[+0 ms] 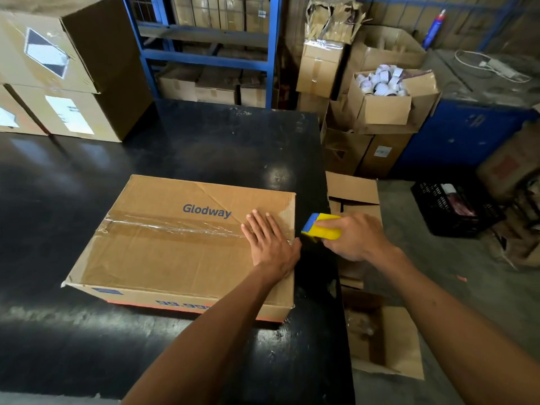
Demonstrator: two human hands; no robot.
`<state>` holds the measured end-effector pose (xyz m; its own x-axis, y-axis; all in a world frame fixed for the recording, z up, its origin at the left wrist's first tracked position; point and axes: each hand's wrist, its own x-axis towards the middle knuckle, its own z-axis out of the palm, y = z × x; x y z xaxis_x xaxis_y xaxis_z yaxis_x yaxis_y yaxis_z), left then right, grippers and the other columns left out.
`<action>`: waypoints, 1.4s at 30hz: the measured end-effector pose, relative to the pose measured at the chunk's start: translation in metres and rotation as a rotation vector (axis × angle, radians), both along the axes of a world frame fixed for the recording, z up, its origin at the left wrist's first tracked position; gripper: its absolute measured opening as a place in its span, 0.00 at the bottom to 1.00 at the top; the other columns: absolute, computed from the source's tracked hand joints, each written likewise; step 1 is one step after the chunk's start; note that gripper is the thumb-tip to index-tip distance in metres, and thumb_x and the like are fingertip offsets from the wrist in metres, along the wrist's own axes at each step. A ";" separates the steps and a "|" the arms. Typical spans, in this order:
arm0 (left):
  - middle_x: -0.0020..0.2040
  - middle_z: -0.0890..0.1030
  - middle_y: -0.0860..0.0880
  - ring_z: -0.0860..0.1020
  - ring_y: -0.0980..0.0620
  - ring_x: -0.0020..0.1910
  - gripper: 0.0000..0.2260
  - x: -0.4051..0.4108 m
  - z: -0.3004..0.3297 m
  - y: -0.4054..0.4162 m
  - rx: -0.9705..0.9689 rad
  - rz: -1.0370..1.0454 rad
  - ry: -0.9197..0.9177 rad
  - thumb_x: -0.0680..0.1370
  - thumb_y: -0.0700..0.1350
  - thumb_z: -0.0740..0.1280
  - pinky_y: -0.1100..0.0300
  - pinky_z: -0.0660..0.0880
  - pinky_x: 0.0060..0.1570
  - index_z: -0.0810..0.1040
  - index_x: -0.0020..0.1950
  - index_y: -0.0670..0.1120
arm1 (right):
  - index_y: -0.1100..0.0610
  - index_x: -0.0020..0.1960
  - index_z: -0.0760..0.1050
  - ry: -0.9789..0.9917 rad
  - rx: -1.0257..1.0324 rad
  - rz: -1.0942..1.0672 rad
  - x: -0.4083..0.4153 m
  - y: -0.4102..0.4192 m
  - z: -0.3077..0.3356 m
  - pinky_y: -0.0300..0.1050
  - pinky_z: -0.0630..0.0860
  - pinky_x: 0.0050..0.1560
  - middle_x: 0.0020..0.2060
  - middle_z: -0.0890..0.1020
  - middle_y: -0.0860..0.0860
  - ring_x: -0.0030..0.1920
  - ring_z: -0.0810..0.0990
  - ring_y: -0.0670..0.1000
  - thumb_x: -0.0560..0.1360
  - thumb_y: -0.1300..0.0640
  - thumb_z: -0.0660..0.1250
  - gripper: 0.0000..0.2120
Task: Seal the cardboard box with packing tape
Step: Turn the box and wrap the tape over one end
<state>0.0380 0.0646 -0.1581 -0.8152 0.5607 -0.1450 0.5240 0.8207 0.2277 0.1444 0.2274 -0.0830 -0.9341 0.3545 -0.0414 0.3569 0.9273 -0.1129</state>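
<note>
A closed cardboard box (178, 247) printed with the word "Glodway" was seen lying flat on a black table (73, 185), near the table's right edge. A strip of clear packing tape (172, 228) was laid along the centre seam of its top, wrinkled in places and reaching from the left edge towards the right one. The left hand (270, 244) was pressed palm down on the right end of the box top, over the seam, with the fingers extended and held together, nothing being grasped. The right hand (355, 236) was held just beyond the right edge of the box and was closed around a yellow and blue tape dispenser (320, 226), whose blue end was pointed at the box. Whether the dispenser touched the box could not be told. Stacked cartons (58, 77) were seen at the table's far left corner, an open carton of tape rolls (385, 95) on the floor to the right, and a black crate (455, 209) beyond it.
</note>
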 end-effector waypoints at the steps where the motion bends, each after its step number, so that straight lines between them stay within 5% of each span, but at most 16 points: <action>1: 0.78 0.39 0.30 0.36 0.30 0.76 0.41 -0.002 0.000 -0.002 -0.009 -0.023 -0.005 0.79 0.65 0.47 0.33 0.38 0.73 0.40 0.79 0.35 | 0.43 0.57 0.81 0.074 -0.098 -0.081 0.002 -0.002 0.000 0.42 0.68 0.39 0.35 0.78 0.45 0.42 0.80 0.52 0.71 0.42 0.69 0.16; 5: 0.78 0.38 0.32 0.35 0.31 0.76 0.41 -0.010 -0.001 -0.025 -0.026 -0.210 0.011 0.79 0.65 0.49 0.34 0.36 0.73 0.40 0.79 0.37 | 0.46 0.52 0.84 0.279 -0.279 -0.282 -0.001 -0.022 0.011 0.45 0.77 0.40 0.37 0.83 0.46 0.41 0.81 0.49 0.69 0.43 0.70 0.14; 9: 0.80 0.42 0.36 0.38 0.33 0.78 0.42 -0.021 -0.006 -0.072 -0.039 -0.527 0.082 0.75 0.67 0.44 0.39 0.35 0.74 0.45 0.81 0.39 | 0.38 0.59 0.80 0.431 -0.414 -0.350 -0.014 -0.056 0.034 0.52 0.80 0.50 0.49 0.86 0.46 0.48 0.81 0.49 0.65 0.40 0.69 0.22; 14: 0.81 0.48 0.41 0.45 0.37 0.79 0.42 -0.040 -0.010 -0.130 -0.040 -0.923 0.173 0.76 0.64 0.60 0.40 0.42 0.77 0.49 0.81 0.42 | 0.31 0.57 0.78 0.475 -0.552 -0.372 -0.026 -0.113 0.052 0.48 0.79 0.51 0.48 0.85 0.41 0.48 0.80 0.45 0.62 0.41 0.70 0.23; 18: 0.82 0.46 0.50 0.41 0.47 0.80 0.41 -0.056 -0.002 -0.178 -0.043 -1.089 0.150 0.76 0.65 0.58 0.43 0.36 0.75 0.47 0.82 0.49 | 0.31 0.57 0.78 0.449 -0.602 -0.358 -0.019 -0.155 0.054 0.44 0.78 0.48 0.45 0.85 0.39 0.46 0.80 0.44 0.64 0.43 0.71 0.21; 24: 0.81 0.39 0.54 0.39 0.46 0.80 0.38 -0.079 0.007 -0.217 -0.162 -1.057 0.208 0.78 0.64 0.58 0.35 0.39 0.72 0.40 0.80 0.58 | 0.34 0.57 0.79 0.475 -0.645 -0.401 0.000 -0.200 0.045 0.38 0.74 0.38 0.37 0.84 0.39 0.39 0.80 0.44 0.67 0.47 0.72 0.19; 28: 0.82 0.45 0.48 0.47 0.40 0.80 0.39 -0.075 0.001 -0.218 -0.200 -1.003 0.231 0.74 0.68 0.53 0.28 0.49 0.69 0.45 0.81 0.55 | 0.34 0.57 0.80 0.485 -0.684 -0.428 0.009 -0.222 0.039 0.40 0.77 0.38 0.37 0.85 0.40 0.38 0.81 0.43 0.67 0.48 0.72 0.19; 34: 0.81 0.38 0.51 0.37 0.47 0.79 0.38 -0.061 0.006 -0.212 -0.144 -0.877 0.194 0.71 0.69 0.40 0.31 0.40 0.73 0.32 0.77 0.59 | 0.38 0.58 0.81 0.456 -0.698 -0.404 0.018 -0.239 0.039 0.38 0.77 0.37 0.37 0.84 0.42 0.37 0.80 0.42 0.68 0.50 0.73 0.19; 39: 0.80 0.34 0.45 0.34 0.44 0.78 0.37 -0.057 0.009 -0.195 -0.123 -0.802 0.158 0.79 0.65 0.54 0.34 0.36 0.73 0.39 0.81 0.54 | 0.36 0.57 0.80 0.454 -0.735 -0.359 0.034 -0.238 0.030 0.49 0.82 0.43 0.39 0.85 0.43 0.40 0.82 0.45 0.68 0.50 0.74 0.18; 42: 0.81 0.41 0.48 0.39 0.50 0.80 0.38 -0.054 0.011 -0.210 0.312 -0.710 -0.234 0.76 0.50 0.65 0.50 0.37 0.77 0.50 0.82 0.49 | 0.34 0.57 0.79 0.466 -0.766 -0.294 0.050 -0.235 0.025 0.57 0.81 0.47 0.43 0.84 0.47 0.43 0.83 0.50 0.68 0.47 0.74 0.19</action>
